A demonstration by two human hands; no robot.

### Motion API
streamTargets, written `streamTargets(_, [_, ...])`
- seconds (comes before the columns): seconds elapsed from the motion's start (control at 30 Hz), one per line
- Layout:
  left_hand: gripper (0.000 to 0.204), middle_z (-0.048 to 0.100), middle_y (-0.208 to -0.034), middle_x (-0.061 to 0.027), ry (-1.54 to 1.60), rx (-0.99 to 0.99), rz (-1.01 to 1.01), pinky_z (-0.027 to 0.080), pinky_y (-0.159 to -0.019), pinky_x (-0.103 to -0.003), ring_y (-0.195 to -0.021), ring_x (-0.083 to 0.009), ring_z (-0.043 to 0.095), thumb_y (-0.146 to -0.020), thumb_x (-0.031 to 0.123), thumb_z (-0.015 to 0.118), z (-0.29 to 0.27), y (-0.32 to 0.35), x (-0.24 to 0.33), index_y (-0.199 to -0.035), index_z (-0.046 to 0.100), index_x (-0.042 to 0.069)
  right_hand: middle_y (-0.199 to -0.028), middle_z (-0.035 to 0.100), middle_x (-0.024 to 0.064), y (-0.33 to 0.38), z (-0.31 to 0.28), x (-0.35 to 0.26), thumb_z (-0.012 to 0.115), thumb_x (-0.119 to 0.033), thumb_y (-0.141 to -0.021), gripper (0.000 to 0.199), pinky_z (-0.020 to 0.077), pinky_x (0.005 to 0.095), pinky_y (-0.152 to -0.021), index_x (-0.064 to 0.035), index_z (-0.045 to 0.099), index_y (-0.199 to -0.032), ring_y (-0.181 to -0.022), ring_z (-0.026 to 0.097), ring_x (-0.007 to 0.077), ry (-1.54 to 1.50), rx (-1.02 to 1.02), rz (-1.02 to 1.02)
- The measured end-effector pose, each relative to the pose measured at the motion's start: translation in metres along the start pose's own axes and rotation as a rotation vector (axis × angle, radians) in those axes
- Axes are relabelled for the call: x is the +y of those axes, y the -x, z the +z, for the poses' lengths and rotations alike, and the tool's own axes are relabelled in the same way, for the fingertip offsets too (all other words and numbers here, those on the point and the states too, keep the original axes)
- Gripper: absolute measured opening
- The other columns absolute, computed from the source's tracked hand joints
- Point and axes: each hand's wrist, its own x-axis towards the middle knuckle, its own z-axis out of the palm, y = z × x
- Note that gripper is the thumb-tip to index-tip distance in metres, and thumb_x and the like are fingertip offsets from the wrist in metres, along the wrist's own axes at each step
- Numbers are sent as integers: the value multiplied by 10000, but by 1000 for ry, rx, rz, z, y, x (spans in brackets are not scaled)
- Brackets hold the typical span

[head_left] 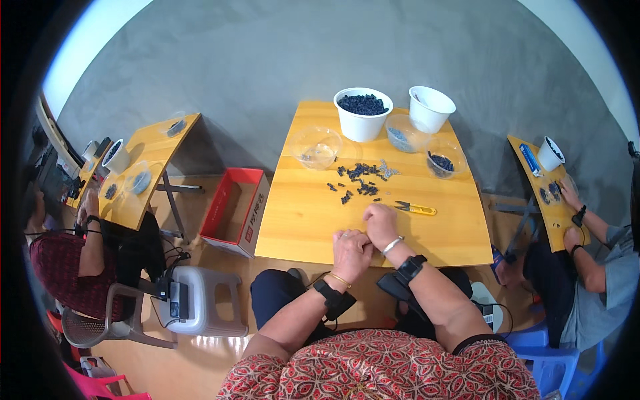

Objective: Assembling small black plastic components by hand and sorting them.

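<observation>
Below frame centre, the left hand (351, 254) and right hand (382, 227) meet, fingers (348, 238) curled, but I cannot tell their grip; black pieces (363, 169) lie farther up the counter (300, 223).

1 red box (253, 220) bears dark printed characters on its side.

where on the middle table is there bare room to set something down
Bare patches on the table: between its left edge and the dark pieces; right of the right hand, between the yellow snips and near edge. Crowded: the far end, with white tubs and clear bowls.
</observation>
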Motion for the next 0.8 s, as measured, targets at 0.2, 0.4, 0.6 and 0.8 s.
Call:
streamTargets(0.2, [125, 563, -628, 26, 1085, 94, -731, 373, -497, -202, -562, -32, 454, -791, 103, 649, -15, -15, -6, -713, 615, 11, -844, 574, 133, 18, -56, -56, 489, 27, -772, 188, 467, 315, -669, 0, 530, -953, -768, 582, 246, -349, -122, -33])
streamTargets(0.4, [94, 592, -713, -20, 1440, -2, -860, 438, -619, -219, -640, -88, 531, -832, 118, 591, -14, -21, 10, -810, 617, 31, -831, 539, 152, 19, -60, -53, 535, 17, -749, 244, 460, 336, -629, 3, 492, -989, -726, 556, 296, -154, -68, -212])
streamTargets(0.6, [118, 589, -737, -30, 1536, -148, -819, 472, -648, -255, -642, -106, 538, -848, 126, 569, -20, -22, -1, -847, 608, 14, -755, 544, 130, 5, -75, -47, 524, 20, -764, 125, 452, 317, -600, -10, 553, -882, -681, 556, 284, -246, -116, -226])
streamTargets(0.8, [99, 587, -732, -29, 1422, -107, -797, 488, -655, -266, -637, -102, 534, -843, 98, 573, -28, -23, 1, -853, 606, 5, -760, 547, 97, 3, -83, -43, 556, -11, -773, 153, 447, 274, -630, -7, 566, -926, -690, 559, 194, -364, -149, -66])
